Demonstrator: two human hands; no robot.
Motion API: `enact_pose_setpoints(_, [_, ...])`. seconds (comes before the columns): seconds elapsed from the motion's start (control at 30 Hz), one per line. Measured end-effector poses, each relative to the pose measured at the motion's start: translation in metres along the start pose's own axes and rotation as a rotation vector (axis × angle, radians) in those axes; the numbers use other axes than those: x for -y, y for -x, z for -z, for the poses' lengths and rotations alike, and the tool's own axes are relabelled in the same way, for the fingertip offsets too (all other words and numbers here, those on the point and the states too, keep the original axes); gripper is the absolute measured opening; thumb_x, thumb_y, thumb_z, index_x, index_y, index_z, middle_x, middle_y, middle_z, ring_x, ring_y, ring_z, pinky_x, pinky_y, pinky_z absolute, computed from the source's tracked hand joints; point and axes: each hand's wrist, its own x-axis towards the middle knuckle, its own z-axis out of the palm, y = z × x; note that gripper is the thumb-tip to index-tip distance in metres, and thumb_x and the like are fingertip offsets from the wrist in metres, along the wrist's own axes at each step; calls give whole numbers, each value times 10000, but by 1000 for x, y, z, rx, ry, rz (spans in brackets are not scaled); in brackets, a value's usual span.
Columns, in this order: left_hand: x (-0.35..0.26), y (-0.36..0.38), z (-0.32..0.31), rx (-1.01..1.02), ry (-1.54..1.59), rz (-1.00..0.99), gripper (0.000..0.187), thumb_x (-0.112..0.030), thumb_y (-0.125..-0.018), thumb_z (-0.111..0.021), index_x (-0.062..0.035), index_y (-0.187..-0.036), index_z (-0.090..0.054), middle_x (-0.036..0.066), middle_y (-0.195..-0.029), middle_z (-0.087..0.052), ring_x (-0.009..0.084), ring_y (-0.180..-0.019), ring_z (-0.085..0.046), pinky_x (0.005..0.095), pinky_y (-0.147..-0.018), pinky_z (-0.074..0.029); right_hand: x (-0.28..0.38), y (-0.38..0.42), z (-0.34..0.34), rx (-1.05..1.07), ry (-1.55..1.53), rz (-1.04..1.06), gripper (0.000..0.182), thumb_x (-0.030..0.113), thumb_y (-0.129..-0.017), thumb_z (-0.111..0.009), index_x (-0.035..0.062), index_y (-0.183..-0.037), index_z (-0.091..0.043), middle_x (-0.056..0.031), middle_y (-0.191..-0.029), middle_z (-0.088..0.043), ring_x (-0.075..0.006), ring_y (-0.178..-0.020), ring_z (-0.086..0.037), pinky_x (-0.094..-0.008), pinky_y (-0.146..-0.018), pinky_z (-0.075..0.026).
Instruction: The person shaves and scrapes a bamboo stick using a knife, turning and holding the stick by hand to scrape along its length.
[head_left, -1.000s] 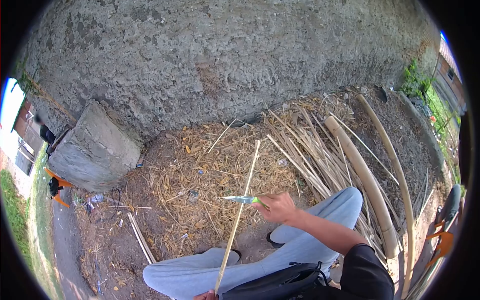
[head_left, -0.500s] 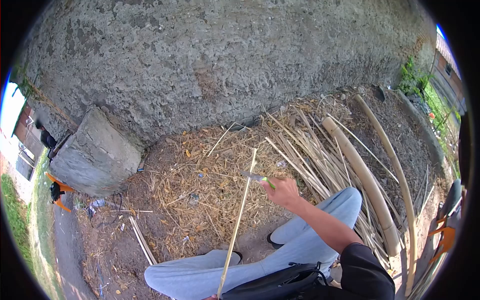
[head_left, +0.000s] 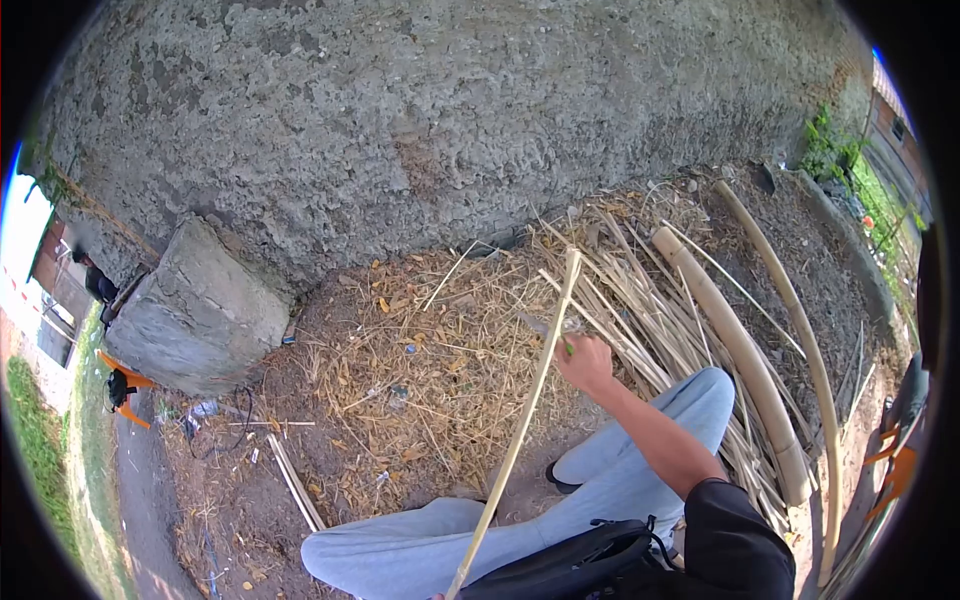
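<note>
A long, pale bamboo strip [head_left: 518, 430] slants up from the bottom edge across my lap. Its lower end is in my left hand [head_left: 438, 597], of which only a sliver shows at the frame's edge. My right hand [head_left: 585, 363] is closed round the green handle of a knife [head_left: 533, 324]. The grey blade points left and passes behind the strip, near the strip's upper end. That upper end rises above the right hand, over the shavings on the ground.
Bamboo shavings [head_left: 430, 370] cover the ground before me. On the right lie a heap of split strips [head_left: 640, 310] and two thick bamboo poles [head_left: 735, 330]. A rough wall [head_left: 450, 120] stands ahead, with a concrete block [head_left: 205, 310] to the left. A black bag [head_left: 570, 565] rests on my lap.
The strip's upper end has swung up and to the right. My right hand with the knife has shifted slightly right, and the blade now lies behind the strip.
</note>
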Motion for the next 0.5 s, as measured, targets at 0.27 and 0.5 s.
enact_pose_setpoints(0.27, [2, -18, -5, -131, -35, -147, 442, -306, -1001, -518, -104, -609, -500, -57, -561, -403, 59, -521, -314, 267, -478, -231, 20, 29, 18, -1, -611, -303, 459, 363, -1016, -519, -3, -817, -713, 24, -546, -433, -55, -502, -383, -314, -461, -302])
enact_pose_setpoints(0.5, [0, -26, -8, -116, -215, -203, 443, -290, -1010, -495, -37, -647, -514, -5, -585, -452, 107, -588, -389, 305, -545, -335, 56, 57, 35, -117, -457, 154, 293, 257, -949, -624, 10, -810, -697, -74, -533, -528, -167, -410, -457, -343, -424, -356])
